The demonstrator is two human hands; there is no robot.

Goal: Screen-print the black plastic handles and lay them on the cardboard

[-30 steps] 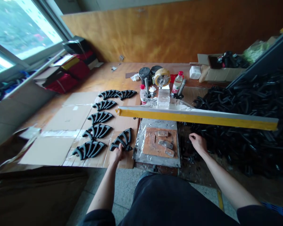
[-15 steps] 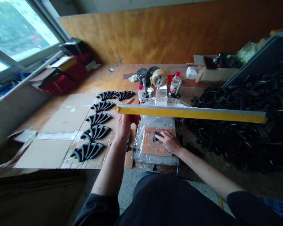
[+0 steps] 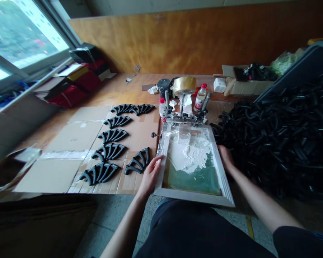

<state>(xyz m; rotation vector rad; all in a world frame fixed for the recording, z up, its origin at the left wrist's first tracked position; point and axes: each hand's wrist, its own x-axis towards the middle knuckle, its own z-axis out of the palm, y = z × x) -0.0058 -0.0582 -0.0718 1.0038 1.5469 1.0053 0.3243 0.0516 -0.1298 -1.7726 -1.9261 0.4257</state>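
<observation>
A silkscreen frame (image 3: 195, 200) with a pale metal border lies lowered over the work plate, hinged at its far end. White ink (image 3: 190, 154) spreads over the far part of its green mesh. My left hand (image 3: 150, 174) grips the left side of the frame, thumb on top. Beside the right side of the frame is my right hand (image 3: 226, 158); its fingers are partly hidden and blurred, so its hold cannot be made out. Just left of my left hand, black curved handle-like pieces (image 3: 138, 161) lie fanned out on cardboard. The wooden block below the frame is hidden.
More fanned rows of black pieces (image 3: 104, 172) lie on the cardboard sheet (image 3: 54, 173) at left. A large heap of black pieces (image 3: 274, 143) fills the right. Behind the frame stand a tape roll (image 3: 184, 85), metal clamps, and red-capped bottles (image 3: 201, 97).
The frame has swung down from its raised, edge-on position over the plate. My left hand came down and nearer with it. My right hand left the wooden block and moved right.
</observation>
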